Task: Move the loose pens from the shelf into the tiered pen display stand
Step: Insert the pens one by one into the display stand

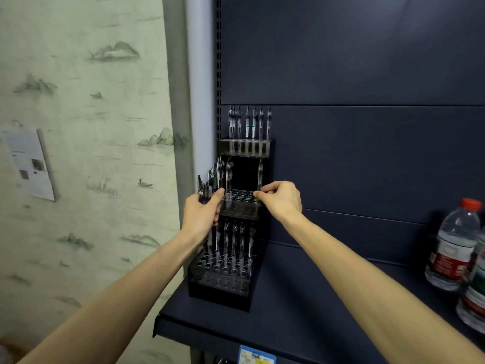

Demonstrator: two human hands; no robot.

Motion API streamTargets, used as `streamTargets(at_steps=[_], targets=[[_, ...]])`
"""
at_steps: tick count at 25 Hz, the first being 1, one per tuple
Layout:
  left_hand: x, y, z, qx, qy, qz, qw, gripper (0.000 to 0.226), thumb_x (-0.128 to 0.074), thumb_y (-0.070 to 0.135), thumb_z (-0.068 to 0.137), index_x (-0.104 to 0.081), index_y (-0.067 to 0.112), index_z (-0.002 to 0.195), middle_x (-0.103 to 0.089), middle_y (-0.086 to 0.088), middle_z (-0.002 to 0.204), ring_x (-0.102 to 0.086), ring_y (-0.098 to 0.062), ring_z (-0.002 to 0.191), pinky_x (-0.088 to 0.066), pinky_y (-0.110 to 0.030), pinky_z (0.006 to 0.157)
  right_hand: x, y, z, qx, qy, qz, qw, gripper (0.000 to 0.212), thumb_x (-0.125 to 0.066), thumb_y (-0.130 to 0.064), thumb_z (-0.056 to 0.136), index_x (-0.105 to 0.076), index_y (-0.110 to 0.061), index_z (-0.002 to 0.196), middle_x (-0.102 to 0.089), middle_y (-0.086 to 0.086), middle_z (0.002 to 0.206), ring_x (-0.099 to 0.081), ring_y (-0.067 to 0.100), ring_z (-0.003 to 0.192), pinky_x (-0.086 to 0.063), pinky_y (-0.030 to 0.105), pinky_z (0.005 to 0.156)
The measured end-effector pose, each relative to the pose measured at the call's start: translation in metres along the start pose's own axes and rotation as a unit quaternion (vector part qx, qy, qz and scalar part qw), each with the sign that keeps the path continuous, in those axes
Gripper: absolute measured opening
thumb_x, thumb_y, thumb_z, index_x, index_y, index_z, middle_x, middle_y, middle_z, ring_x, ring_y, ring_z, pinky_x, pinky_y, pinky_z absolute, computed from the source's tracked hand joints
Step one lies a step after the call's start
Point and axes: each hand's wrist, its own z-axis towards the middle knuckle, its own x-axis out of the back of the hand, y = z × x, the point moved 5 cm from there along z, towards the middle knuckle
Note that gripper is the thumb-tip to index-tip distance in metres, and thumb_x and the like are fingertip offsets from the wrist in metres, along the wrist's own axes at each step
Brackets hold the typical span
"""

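The black tiered pen display stand (231, 287) sits at the left end of the dark shelf (301, 306). Its top tier holds a row of several pens (249, 124), and its bottom tier holds several more (233, 240). My left hand (202, 214) grips a bundle of pens (212, 179) beside the middle tier's left end. My right hand (282, 200) pinches a single pen (260, 177), which stands upright over the right side of the middle tier's hole plate (240, 197).
Two water bottles (454, 245) with red-and-white labels stand at the shelf's right end. A wallpapered wall with a taped paper notice (29, 164) lies to the left. The dark back panel (367, 74) rises behind the stand. A price tag (257, 355) hangs on the shelf edge.
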Motion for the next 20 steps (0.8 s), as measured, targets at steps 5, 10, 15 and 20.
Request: streamTargets(at_steps=[5,10,15,20], targets=[[0.006,-0.003,0.000,0.023,0.027,-0.010,0.999,0.035,-0.070,0.031,0.098,-0.051,0.015,0.073,-0.051,0.000,0.057,-0.042,-0.014,0.045,-0.037,-0.023,0.042,0.004,0.002,-0.002,0.011,0.029,0.013,0.999,0.018,-0.080,-0.046,0.083,-0.078,-0.028,0.086,-0.071,-0.013,0.077,-0.069,0.011,0.083,-0.055,0.031,0.072],[0.004,-0.004,-0.001,0.023,0.017,0.003,1.000,0.036,-0.071,0.033,0.097,-0.052,0.015,0.072,-0.052,0.001,0.057,-0.043,-0.015,0.046,-0.038,-0.026,0.044,0.002,-0.007,-0.003,0.004,0.013,-0.038,0.999,0.011,-0.079,-0.038,0.084,-0.075,-0.028,0.082,-0.074,-0.010,0.084,-0.069,0.013,0.086,-0.053,0.030,0.072],[-0.005,0.000,-0.008,0.027,-0.037,0.012,0.999,0.038,-0.068,0.032,0.099,-0.054,0.014,0.068,-0.051,0.000,0.057,-0.044,-0.015,0.046,-0.039,-0.025,0.045,0.009,-0.023,-0.020,0.041,0.051,-0.005,0.998,0.017,-0.072,-0.038,0.085,-0.065,-0.028,0.097,-0.068,-0.010,0.083,-0.065,0.010,0.081,-0.053,0.033,0.074],[-0.010,-0.004,-0.030,0.045,-0.116,0.003,0.992,0.030,-0.067,0.028,0.099,-0.060,0.008,0.078,-0.052,-0.001,0.057,-0.044,-0.014,0.046,-0.040,-0.027,0.047,-0.015,-0.043,-0.037,0.138,-0.041,0.073,0.987,0.026,-0.068,-0.053,0.089,-0.078,-0.030,0.084,-0.067,-0.007,0.061,-0.063,0.009,0.061,-0.058,0.040,0.072]])
